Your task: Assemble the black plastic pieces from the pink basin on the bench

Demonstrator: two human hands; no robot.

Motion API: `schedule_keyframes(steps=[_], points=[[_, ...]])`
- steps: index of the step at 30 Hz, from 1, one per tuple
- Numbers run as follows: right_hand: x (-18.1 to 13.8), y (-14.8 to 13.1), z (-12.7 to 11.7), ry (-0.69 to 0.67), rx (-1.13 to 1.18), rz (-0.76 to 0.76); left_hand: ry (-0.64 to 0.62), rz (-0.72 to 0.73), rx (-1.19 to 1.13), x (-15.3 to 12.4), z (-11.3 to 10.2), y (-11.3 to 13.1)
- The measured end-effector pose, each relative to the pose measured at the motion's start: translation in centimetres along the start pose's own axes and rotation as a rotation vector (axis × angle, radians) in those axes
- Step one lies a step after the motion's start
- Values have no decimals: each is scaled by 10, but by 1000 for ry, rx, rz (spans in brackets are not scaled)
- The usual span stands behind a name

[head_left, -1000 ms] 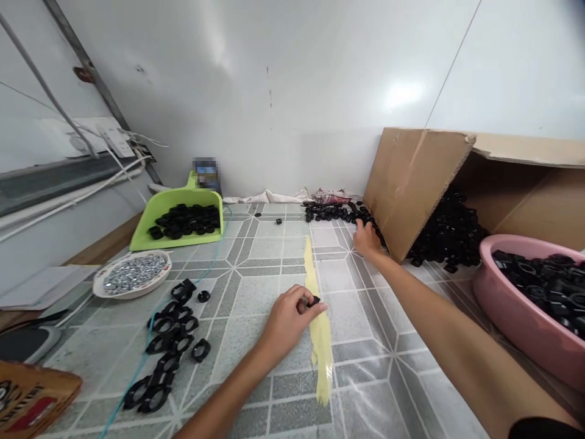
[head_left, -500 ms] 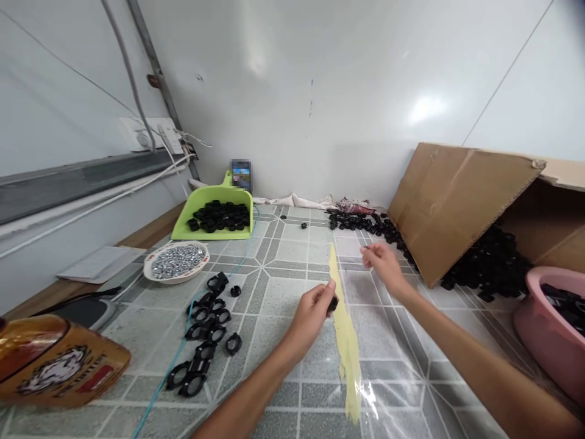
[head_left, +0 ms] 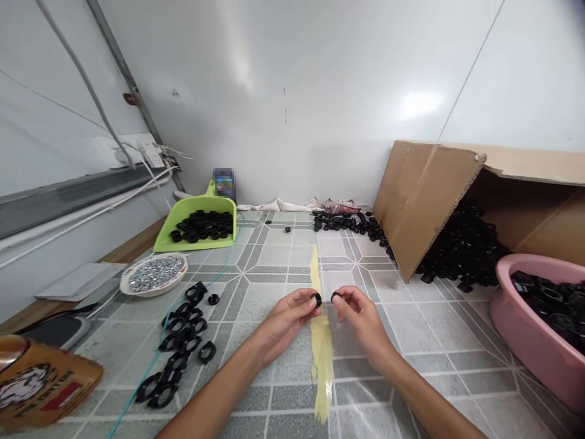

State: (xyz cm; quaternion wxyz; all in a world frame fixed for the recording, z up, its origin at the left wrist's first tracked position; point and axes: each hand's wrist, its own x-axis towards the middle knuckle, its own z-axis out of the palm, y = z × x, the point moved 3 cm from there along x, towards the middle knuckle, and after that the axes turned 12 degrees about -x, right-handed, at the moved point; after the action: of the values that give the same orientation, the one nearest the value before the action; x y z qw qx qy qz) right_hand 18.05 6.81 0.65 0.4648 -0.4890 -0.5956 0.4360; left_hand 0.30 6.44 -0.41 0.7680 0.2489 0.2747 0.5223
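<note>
Between the fingertips of my left hand (head_left: pixel 287 320) is a small round black plastic part (head_left: pixel 317 299). My right hand (head_left: pixel 363 317) pinches a thin black ring-like piece (head_left: pixel 336 296). The two pieces face each other with a small gap between them, above a strip of yellow tape (head_left: pixel 322 353) on the tiled-pattern table. To the left of my hands lies a cluster of black plastic ring clamps (head_left: pixel 177 361), with a single clamp (head_left: pixel 207 352) and a small round black part (head_left: pixel 213 299) beside it.
A green dustpan (head_left: pixel 183 246) holds black parts; a bowl (head_left: pixel 132 291) holds shiny metal bits. An orange-brown bottle (head_left: pixel 50 384) lies front left. At right, a tipped cardboard box (head_left: pixel 402 201) spills black parts beside a pink basin (head_left: pixel 516 317). A cyan cord (head_left: pixel 137 399) crosses the left.
My right hand has come in from the far right, near the loose parts, to face my left hand, with a thin black piece in its fingers. The view has shifted slightly right.
</note>
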Motion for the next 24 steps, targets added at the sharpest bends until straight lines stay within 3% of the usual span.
schedule_keyframes(steps=[5, 13, 18, 24], points=[[1, -4, -4, -100, 11, -11, -76, -72, 139, -4, 6, 2], [-3, -17, -8, -186, -207, -154, -52, 16, 330, -4, 10, -2], [-4, -18, -8, -223, -218, -164, -53, 6, 340, -4, 8, -4], [-9, -21, -8, -250, -389, -230, -78, 26, 379, -4, 7, -5]])
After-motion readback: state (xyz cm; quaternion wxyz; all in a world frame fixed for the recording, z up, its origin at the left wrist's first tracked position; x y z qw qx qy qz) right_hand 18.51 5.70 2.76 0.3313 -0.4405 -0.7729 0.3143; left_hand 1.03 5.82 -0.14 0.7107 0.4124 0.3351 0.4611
